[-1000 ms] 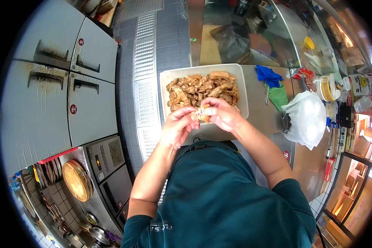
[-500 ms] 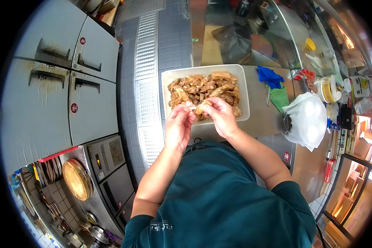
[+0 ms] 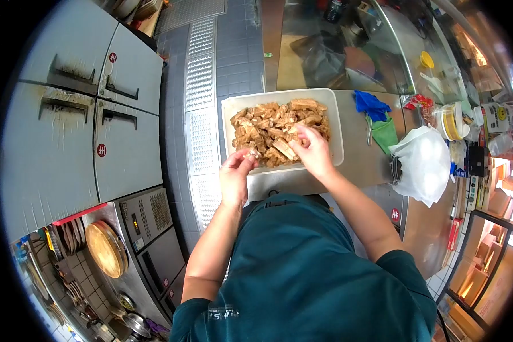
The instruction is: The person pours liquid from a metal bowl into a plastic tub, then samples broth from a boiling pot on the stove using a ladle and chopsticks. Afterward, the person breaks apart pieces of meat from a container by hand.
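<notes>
A white plastic tub (image 3: 340, 131) full of brown meat pieces (image 3: 262, 122) lies on the steel counter in front of me. At the tub's near left corner, my left hand (image 3: 237, 171) pinches a small pale scrap (image 3: 253, 154) between thumb and fingers. My right hand (image 3: 313, 151) is over the right part of the meat, its thumb and fingers bent apart. A longer, lighter piece (image 3: 284, 149) rests on the pile just left of it. Whether the right fingertips touch a piece is hard to make out.
Right of the tub are a blue cloth (image 3: 371, 105), a green cloth (image 3: 385, 134) and a white plastic bag (image 3: 422, 165) over a container. A glass-topped section (image 3: 347, 51) stands beyond. Grey cabinets (image 3: 128, 125) line the left, across the tiled floor (image 3: 233, 57).
My hands have moved apart, the left leftwards and the right rightwards over the meat. The piece held between them is out of the right fingers, and a light piece now shows on the pile.
</notes>
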`<state>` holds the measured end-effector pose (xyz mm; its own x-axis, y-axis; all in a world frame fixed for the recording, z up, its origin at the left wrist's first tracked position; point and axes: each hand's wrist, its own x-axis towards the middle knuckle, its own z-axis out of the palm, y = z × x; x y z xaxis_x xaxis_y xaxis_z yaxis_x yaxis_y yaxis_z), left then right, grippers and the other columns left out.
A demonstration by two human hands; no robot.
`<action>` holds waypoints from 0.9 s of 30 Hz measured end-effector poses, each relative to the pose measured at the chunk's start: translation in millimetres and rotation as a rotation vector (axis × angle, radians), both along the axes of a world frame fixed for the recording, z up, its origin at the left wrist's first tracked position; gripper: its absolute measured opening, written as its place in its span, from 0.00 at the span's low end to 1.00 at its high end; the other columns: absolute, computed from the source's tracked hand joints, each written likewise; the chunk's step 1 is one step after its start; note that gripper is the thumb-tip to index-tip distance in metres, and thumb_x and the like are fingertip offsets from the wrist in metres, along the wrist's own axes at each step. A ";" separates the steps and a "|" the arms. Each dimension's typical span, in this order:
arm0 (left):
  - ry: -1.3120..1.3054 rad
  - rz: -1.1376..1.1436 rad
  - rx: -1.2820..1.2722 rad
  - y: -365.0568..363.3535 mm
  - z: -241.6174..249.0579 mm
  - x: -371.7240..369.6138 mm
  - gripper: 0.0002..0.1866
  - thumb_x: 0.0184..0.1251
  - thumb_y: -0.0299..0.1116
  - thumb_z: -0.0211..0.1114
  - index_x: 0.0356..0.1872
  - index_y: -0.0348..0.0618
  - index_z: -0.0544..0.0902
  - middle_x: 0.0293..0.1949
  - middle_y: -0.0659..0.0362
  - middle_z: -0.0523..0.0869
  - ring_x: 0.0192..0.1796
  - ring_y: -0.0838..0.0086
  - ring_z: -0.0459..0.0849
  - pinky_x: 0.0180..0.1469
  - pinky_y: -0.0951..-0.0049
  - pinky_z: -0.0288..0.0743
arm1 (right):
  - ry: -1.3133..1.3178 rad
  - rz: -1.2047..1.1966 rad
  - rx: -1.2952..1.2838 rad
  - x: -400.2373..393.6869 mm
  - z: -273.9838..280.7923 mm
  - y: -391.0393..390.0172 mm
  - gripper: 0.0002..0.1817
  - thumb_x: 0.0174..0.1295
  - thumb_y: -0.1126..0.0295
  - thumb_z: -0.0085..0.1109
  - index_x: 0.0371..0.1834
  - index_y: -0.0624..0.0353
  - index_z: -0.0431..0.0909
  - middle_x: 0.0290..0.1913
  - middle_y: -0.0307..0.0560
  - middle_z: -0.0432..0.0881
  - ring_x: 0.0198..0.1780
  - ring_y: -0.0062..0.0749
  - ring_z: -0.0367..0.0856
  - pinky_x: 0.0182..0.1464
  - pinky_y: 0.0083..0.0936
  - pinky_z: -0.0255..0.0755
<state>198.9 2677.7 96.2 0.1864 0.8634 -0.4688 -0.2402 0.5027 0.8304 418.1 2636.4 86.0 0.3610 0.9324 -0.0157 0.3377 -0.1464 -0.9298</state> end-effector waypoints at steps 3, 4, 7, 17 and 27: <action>0.133 -0.134 0.094 -8.7 2.2 5.2 0.13 0.66 0.20 0.66 0.50 0.32 0.81 0.36 0.58 0.84 0.38 0.74 0.83 0.46 0.74 0.79 | 0.093 0.203 -0.013 -17.9 18.5 -7.2 0.19 0.60 0.72 0.68 0.56 0.59 0.81 0.48 0.42 0.85 0.41 0.20 0.82 0.37 0.15 0.73; 0.170 -0.179 0.131 -10.7 1.9 6.7 0.13 0.65 0.20 0.66 0.50 0.33 0.81 0.35 0.58 0.84 0.38 0.75 0.83 0.46 0.75 0.79 | 0.157 0.262 -0.055 -23.1 25.8 -8.3 0.18 0.61 0.71 0.68 0.55 0.59 0.82 0.47 0.41 0.85 0.40 0.19 0.82 0.37 0.15 0.72; 0.158 -0.196 0.184 -12.7 -0.3 13.2 0.12 0.65 0.20 0.68 0.49 0.34 0.82 0.33 0.63 0.83 0.36 0.80 0.81 0.42 0.80 0.77 | 0.249 0.282 -0.076 -29.4 20.9 -9.3 0.16 0.62 0.72 0.66 0.54 0.60 0.82 0.43 0.41 0.87 0.41 0.18 0.82 0.42 0.17 0.76; 0.119 -0.185 0.193 -11.9 0.3 21.1 0.16 0.67 0.20 0.64 0.56 0.34 0.79 0.41 0.59 0.85 0.43 0.78 0.83 0.47 0.79 0.79 | 0.179 0.167 -0.109 -13.8 1.4 -8.9 0.19 0.60 0.70 0.68 0.53 0.63 0.81 0.45 0.47 0.87 0.42 0.26 0.85 0.47 0.24 0.80; 0.710 -0.069 0.404 3.3 -14.7 -37.8 0.16 0.65 0.20 0.62 0.54 0.34 0.80 0.44 0.56 0.85 0.41 0.75 0.81 0.47 0.74 0.78 | -0.439 -0.047 -0.029 48.0 8.9 -3.8 0.17 0.59 0.69 0.66 0.51 0.58 0.83 0.50 0.51 0.83 0.44 0.43 0.84 0.49 0.31 0.78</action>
<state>161.1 2680.9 81.5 0.0205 0.9884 -0.1503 0.4316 0.1268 0.8931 466.1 2632.6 94.9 0.3811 0.9164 0.1225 0.6919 -0.1948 -0.6953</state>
